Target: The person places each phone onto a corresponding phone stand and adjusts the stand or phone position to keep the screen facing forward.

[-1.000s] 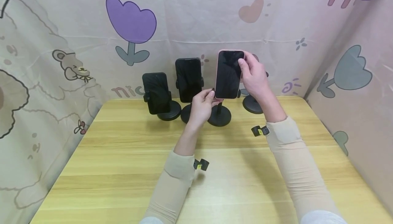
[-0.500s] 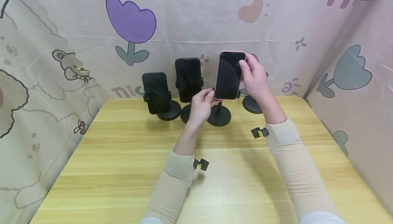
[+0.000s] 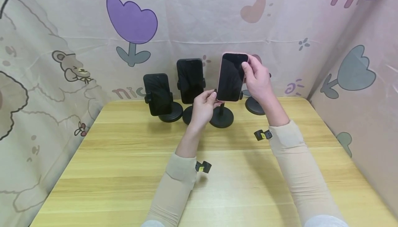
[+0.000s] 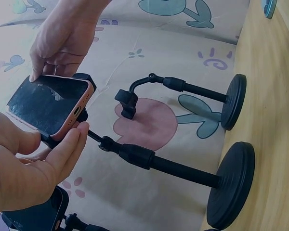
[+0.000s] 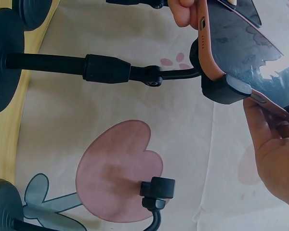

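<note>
Fingers [image 4: 66, 151] of left hand [image 3: 203, 109] and right hand [image 3: 257, 78] grip a pink-edged phone [image 3: 230, 76] between a black phone [image 3: 190, 81] and partly hidden stand [image 3: 255, 106].

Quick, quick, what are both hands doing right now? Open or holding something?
Left hand: closed, gripping the pink-edged phone around its lower left corner.
Right hand: closed, holding that same phone by its upper right edge.
</note>
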The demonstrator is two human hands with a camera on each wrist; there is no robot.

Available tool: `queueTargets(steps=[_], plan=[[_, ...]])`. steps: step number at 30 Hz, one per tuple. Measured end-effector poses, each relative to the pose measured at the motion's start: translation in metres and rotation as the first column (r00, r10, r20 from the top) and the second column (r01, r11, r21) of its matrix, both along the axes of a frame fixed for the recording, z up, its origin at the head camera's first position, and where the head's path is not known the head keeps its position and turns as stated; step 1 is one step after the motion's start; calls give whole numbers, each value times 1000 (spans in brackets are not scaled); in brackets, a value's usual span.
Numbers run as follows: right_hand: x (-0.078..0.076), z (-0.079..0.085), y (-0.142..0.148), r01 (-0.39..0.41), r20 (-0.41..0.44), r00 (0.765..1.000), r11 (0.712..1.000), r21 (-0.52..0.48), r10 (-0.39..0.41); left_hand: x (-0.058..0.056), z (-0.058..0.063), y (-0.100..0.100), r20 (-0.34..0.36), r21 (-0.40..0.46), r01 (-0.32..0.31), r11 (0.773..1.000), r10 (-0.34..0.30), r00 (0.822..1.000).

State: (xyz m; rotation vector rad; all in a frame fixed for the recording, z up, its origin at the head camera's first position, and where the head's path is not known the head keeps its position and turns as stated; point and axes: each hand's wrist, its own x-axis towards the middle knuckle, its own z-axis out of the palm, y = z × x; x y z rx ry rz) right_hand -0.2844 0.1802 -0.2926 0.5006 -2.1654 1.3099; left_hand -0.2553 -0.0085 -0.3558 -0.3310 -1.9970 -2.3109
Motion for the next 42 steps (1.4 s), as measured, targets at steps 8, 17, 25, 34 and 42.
queueTargets(steps=[8,17,25,34,42], plan=[[2,0,-1,-8,35,999,1000,-14,8,-1,0,1,-7,-6,-13,1000,13,1000],[3,-2,-1,-22,37,999,1000,-14,22,-1,0,1,-24,-22,-27,999,26,999],[3,-4,0,-19,57,998,1000,-11,20,-1,0,2,-32,-22,-28,999,27,999],[4,-7,1,-9,73,997,1000,14,8,-1,-2,2,-35,-91,-70,993,67,997],[4,-12,2,11,37,999,999,36,-12,-2,-3,2,-46,-135,-96,986,91,995]])
